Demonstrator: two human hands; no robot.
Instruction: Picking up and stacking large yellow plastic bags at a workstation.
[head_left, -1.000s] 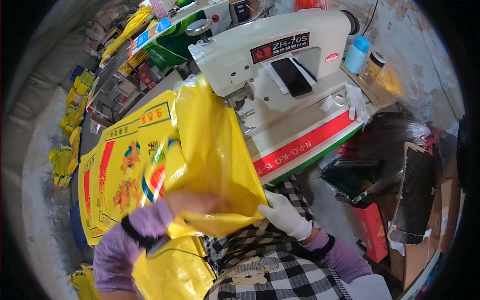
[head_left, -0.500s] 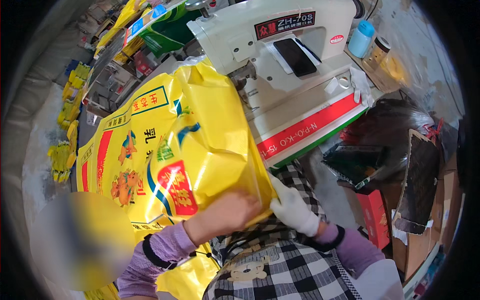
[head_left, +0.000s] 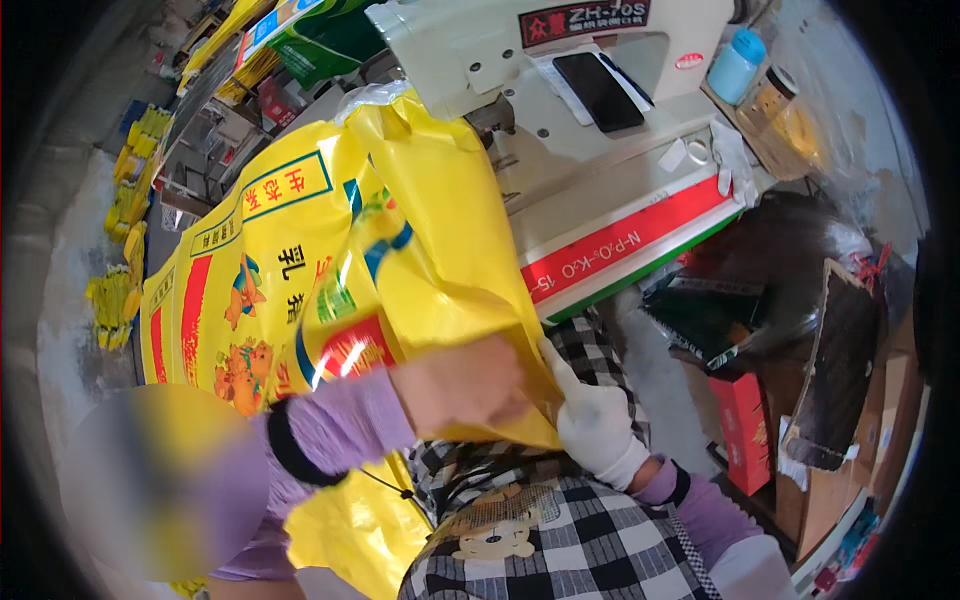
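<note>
A large yellow printed plastic bag (head_left: 450,240) lies across the sewing machine's bed and drapes down toward my lap. My bare left hand (head_left: 475,385) is on the bag near its lower right edge; motion smears its fingers, so their grip cannot be made out. At that same edge, my white-gloved right hand (head_left: 602,432) pinches the bag's border, one finger lying up along it. Just beyond the bag stands the cream sewing machine (head_left: 450,50), its needle area beside the bag's upper right side.
A black phone (head_left: 600,92) rests on the machine bed. A blue-capped bottle (head_left: 736,66) and a jar (head_left: 770,98) stand at the right. Below them are a red box (head_left: 741,432) and cardboard (head_left: 835,490). Folded yellow bags (head_left: 125,220) lie far left.
My left hand has moved slightly up and right over the bag, its forearm now crossing more of the print. The bag's lower right corner has shifted a little right with my right hand.
</note>
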